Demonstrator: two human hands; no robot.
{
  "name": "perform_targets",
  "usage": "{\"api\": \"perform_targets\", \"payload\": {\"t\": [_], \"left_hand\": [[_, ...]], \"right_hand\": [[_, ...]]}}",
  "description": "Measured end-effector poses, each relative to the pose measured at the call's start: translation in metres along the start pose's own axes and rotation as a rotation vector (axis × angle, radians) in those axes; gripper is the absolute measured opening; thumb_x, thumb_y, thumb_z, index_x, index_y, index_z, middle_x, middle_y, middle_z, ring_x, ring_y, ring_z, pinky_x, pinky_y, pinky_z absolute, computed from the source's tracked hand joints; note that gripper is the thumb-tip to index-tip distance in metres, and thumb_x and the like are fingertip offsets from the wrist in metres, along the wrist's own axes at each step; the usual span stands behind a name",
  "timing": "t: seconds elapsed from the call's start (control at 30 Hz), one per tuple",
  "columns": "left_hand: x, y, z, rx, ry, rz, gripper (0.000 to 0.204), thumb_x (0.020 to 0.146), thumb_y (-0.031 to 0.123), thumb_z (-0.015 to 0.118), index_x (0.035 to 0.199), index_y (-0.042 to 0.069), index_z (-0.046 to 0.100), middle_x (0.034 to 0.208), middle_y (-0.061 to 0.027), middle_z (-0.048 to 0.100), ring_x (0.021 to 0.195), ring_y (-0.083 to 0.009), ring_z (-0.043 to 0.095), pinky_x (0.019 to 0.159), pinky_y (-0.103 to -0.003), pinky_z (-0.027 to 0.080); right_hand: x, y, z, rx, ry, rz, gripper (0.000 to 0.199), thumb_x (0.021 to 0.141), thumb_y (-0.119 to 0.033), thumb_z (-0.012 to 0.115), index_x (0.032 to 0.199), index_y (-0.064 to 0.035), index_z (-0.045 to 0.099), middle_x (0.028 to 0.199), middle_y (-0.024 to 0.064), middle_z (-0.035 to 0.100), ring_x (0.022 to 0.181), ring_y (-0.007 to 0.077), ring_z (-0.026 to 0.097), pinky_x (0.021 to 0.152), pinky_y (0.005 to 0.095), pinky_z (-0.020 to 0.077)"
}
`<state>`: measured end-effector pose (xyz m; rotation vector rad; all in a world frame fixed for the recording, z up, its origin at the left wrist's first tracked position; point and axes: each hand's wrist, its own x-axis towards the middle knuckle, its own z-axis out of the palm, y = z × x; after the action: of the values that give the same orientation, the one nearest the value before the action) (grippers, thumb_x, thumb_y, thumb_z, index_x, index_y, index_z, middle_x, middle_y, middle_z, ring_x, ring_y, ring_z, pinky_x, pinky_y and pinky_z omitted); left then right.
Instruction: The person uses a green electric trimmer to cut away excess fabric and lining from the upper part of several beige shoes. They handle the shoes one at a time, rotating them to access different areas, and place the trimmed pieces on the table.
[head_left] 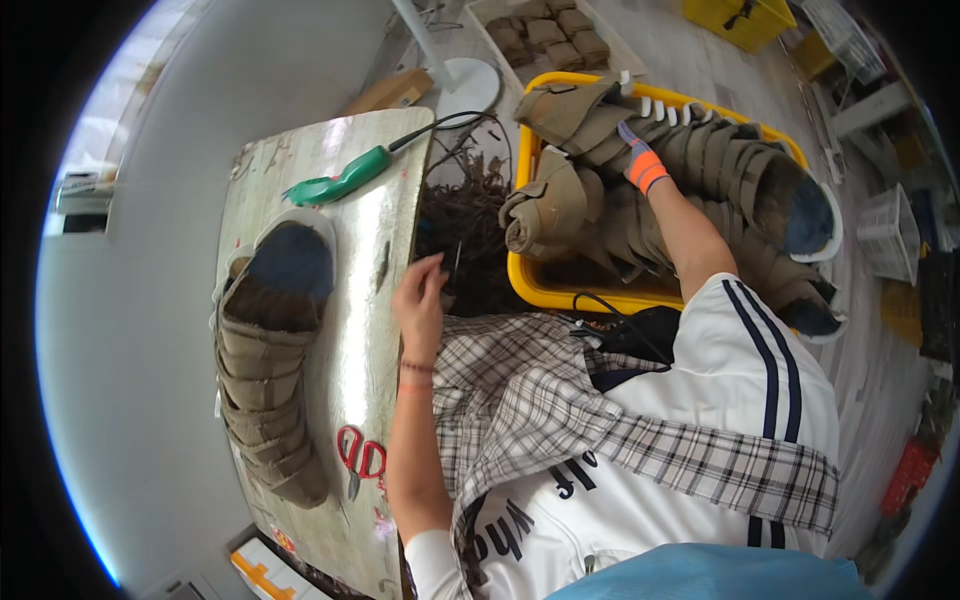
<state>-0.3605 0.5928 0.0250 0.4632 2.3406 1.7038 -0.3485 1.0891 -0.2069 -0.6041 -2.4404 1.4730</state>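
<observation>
- The worktable point(375, 330) is a long pale slab running from far to near on the person's left; its right edge lies just beside the person's lap.
- The yellow crate point(560, 296) stands on the floor ahead and to the right, well apart from the table edge, with a heap of dark trimmings point(465, 225) between the two.
- The crate is packed with tan shoe uppers point(700, 160), strapped pieces stacked in a row whose long axis runs from upper left to lower right across the crate.
- A second row of the same strapped uppers, the stacked row point(262, 400), lies along the left side of the table with its length parallel to the table's; a dark insole point(292, 260) shows at its far end.
- The right hand point(640, 160), in a glove with an orange cuff, is stretched forward deep into the crate and rests on the uppers; the fingers are buried among the straps, so I cannot tell whether they grasp one.
- The left hand point(420, 300) sits at the table's right edge, fingers curled loosely with nothing visibly held, the nearer hand to the table stack yet apart from it.
- A green corded cutting tool point(340, 180) lies at the far end of the table, beyond the left hand.
- Red scissors point(360, 455) lie near the left forearm, blades pointing toward the person.
</observation>
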Motion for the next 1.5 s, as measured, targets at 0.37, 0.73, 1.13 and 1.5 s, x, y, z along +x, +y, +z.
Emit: {"api": "perform_targets", "payload": {"t": [0.37,0.73,1.13,1.5], "left_hand": [[0.146,-0.014,0.106,0.215,-0.276,0.352,0.060,0.077,0.023,0.070,0.128,0.004,0.048,0.132,-0.0196,0.047,0.124,-0.0344,0.041,0.105,-0.039,0.032],[0.020,0.097,0.048,0.575,0.102,0.734,0.039,0.063,0.028,0.076,0.094,0.008,0.064,0.094,-0.0104,0.053,0.095,-0.0284,0.047,0.085,-0.039,0.034],[-0.163,0.040,-0.139,-0.533,0.482,-0.049,0.042,0.075,-0.001,0.069,0.115,-0.003,0.058,0.107,-0.0062,0.064,0.098,-0.0147,0.059,0.086,-0.028,0.047],[-0.108,-0.035,-0.193,-0.677,0.781,0.115,0.030,0.081,0.007,0.068,0.109,0.000,0.063,0.102,-0.0027,0.066,0.084,-0.0104,0.060,0.074,-0.024,0.047]], "right_hand": [[-0.018,0.020,-0.008,0.709,-0.049,-0.282,0.043,0.085,-0.004,0.054,0.128,-0.0006,0.048,0.127,0.0121,0.053,0.118,0.0229,0.050,0.102,0.0328,0.0392],[-0.011,-0.180,-0.057,1.371,-1.053,-0.160,0.039,0.094,-0.022,0.042,0.122,0.0035,0.052,0.120,0.0152,0.057,0.109,0.0250,0.055,0.098,0.0374,0.0413],[-0.137,-0.474,0.203,0.402,-1.147,-0.398,0.041,0.077,-0.015,0.072,0.113,0.0010,0.059,0.101,0.0070,0.065,0.090,0.0153,0.060,0.080,0.0270,0.0487],[-0.069,-0.519,0.363,0.371,-1.024,-0.501,0.044,0.074,-0.018,0.078,0.111,0.0002,0.061,0.098,0.0073,0.067,0.083,0.0156,0.062,0.077,0.0287,0.0500]]}}
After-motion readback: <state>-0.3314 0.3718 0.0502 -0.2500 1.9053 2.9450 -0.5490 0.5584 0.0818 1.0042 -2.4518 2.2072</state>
